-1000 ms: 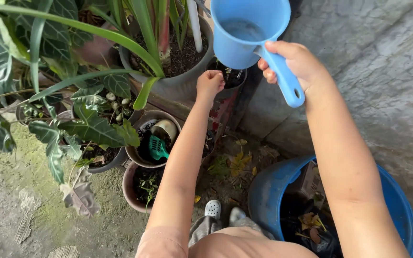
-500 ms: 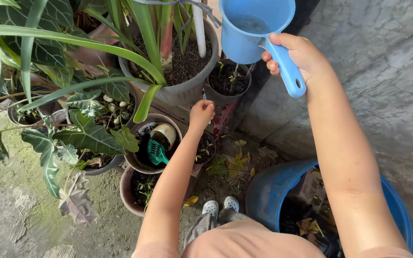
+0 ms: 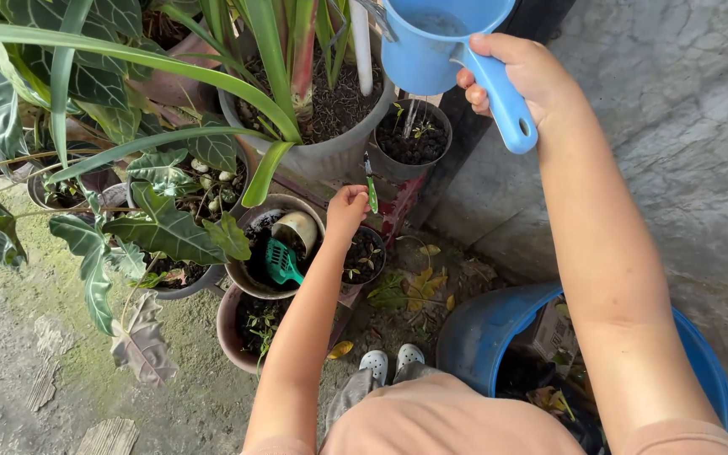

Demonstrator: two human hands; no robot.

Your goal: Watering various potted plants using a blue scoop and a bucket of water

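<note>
- Blue dipper [image 3: 440, 42]: tilted above small grey pot [image 3: 414, 143], water trickling in; right hand [image 3: 520, 76] clamped on its handle.
- Left hand [image 3: 347, 206]: closed on thin green stick [image 3: 371, 190], over small dark pot [image 3: 364, 257], below the dipper.

One blue dipper [image 3: 440, 42], one blue bucket [image 3: 473, 337], two white shoes [image 3: 391, 361].
</note>
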